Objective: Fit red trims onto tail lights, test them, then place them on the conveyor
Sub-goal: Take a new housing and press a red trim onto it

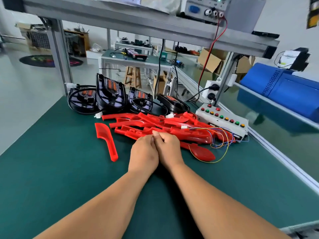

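Note:
My left hand and my right hand lie side by side on the green mat, touching each other. Their backs face up and the fingers curl under, with nothing visible in them. Their knuckles reach the near edge of a pile of red trims. One loose red trim lies to the left of my hands, and another lies to the right. Several black tail lights with cables stand in a row behind the pile.
A white test box with coloured buttons sits right of the pile, and its thin coloured wires trail over the trims. The conveyor runs along the right side. A metal frame post and a shelf stand behind.

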### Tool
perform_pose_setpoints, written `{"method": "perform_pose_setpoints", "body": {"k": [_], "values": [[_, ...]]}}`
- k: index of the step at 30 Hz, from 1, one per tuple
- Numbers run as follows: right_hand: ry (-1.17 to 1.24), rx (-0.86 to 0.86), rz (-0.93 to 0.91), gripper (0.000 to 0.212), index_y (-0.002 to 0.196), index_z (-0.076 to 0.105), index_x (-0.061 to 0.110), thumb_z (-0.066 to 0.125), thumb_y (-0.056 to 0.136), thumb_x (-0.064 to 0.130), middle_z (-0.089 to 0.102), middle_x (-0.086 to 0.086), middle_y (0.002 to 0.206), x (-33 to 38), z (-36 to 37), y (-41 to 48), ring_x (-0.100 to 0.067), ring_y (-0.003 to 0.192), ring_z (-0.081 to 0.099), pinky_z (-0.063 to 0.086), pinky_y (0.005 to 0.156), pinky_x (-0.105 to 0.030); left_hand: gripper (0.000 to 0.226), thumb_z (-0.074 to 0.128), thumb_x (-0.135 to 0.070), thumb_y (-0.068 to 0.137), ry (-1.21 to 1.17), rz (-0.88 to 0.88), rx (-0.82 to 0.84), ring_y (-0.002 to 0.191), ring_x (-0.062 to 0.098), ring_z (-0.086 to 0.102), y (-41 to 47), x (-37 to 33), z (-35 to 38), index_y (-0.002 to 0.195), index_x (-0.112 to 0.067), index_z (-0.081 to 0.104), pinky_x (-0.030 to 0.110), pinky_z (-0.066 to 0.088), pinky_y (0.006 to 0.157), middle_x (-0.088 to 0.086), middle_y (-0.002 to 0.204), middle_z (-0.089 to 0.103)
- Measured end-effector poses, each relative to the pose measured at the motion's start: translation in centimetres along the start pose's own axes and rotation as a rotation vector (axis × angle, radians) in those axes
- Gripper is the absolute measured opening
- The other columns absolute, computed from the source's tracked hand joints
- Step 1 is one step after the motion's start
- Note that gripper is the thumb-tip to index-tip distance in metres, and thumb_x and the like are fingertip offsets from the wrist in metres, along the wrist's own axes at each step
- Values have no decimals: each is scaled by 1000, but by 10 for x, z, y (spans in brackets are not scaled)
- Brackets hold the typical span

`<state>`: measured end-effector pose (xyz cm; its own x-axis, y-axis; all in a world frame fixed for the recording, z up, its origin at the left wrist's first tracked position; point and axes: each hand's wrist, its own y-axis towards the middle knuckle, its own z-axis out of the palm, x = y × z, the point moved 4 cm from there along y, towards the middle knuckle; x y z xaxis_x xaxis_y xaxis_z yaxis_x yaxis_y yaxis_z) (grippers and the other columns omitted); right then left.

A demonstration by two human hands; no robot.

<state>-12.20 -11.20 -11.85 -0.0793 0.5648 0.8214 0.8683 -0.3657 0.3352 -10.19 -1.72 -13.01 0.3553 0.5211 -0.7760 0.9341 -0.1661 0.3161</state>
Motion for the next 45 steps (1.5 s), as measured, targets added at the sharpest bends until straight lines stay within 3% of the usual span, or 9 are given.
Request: {"method": "perform_pose_setpoints", "body": {"k": [12, 17, 22, 27, 31, 35, 38, 42, 45], "values": [[62, 89, -43, 48, 55, 53, 11, 50, 101, 24, 54, 5, 50, -11, 5, 3, -13, 49, 40, 32, 54, -31, 27, 49, -18, 94, 170, 43, 96, 70, 16, 53, 18, -5, -32, 73, -11, 65, 24, 33, 62, 2, 73, 67], [121, 116, 48, 49, 55, 34, 17, 50, 101, 29, 26, 9, 42, -20, 12, 4, -9, 48, 20, 26, 54, -32, 32, 53, -20, 90, 191, -212, -305, 63, 26, 50, 115, 36, -120, 60, -10, 59, 32, 37, 58, 7, 58, 56], [164, 181, 66, 52, 54, 30, 17, 50, 101, 26, 24, 11, 46, -19, 14, 3, -8, 47, 19, 24, 50, -31, 51, 51, -43, 96, 351, -457, -249, 95, 36, 60, 178, 77, -115, 98, 6, 65, 35, 44, 75, 25, 104, 67], [171, 194, 33, 52, 53, 30, 17, 49, 101, 23, 25, 10, 44, -14, 12, 2, -9, 46, 20, 19, 46, -25, 30, 54, -16, 90, 398, -434, -213, 102, 41, 60, 189, 77, -106, 103, 9, 64, 34, 40, 74, 28, 108, 65], [151, 199, 27, 56, 49, 30, 22, 48, 102, 26, 25, 10, 41, -13, 11, 2, -9, 44, 20, 21, 47, -26, 43, 47, -10, 92, 137, -523, -348, 93, 39, 63, 188, 71, -125, 127, 14, 49, 36, 44, 68, 24, 97, 61], [192, 194, 10, 57, 49, 27, 21, 49, 101, 27, 24, 11, 43, -11, 11, 1, -9, 45, 20, 25, 47, -27, 16, 44, -10, 89, -378, -509, -416, 59, 24, 54, 160, 48, -132, 82, -8, 59, 32, 44, 62, 14, 89, 59], [336, 160, 29, 52, 54, 44, 9, 55, 99, 32, 31, 8, 46, -8, 5, -4, -8, 45, 26, 32, 51, -24, 14, 46, -19, 89, -598, -457, -442, 51, 15, 56, 102, 23, -118, 91, -12, 58, 23, 45, 49, 8, 89, 63], [717, 117, 69, 47, 89, 74, 11, 53, 91, 52, 69, -4, 71, 6, -6, -6, -12, 59, 58, 47, 54, -22, 27, 55, -33, 90, -714, -415, -392, 91, 26, 64, 12, -2, -69, 115, -25, 49, 41, 52, 77, 7, 106, 68], [866, 91, 87, 42, 106, 72, 16, 48, 95, 47, 74, -5, 107, 15, -12, -4, -21, 101, 69, 55, 85, -35, 16, 55, -35, 97, -718, -369, -241, 102, 19, 65, -36, -21, -40, 111, -32, 47, 43, 53, 91, -1, 110, 69]]}}
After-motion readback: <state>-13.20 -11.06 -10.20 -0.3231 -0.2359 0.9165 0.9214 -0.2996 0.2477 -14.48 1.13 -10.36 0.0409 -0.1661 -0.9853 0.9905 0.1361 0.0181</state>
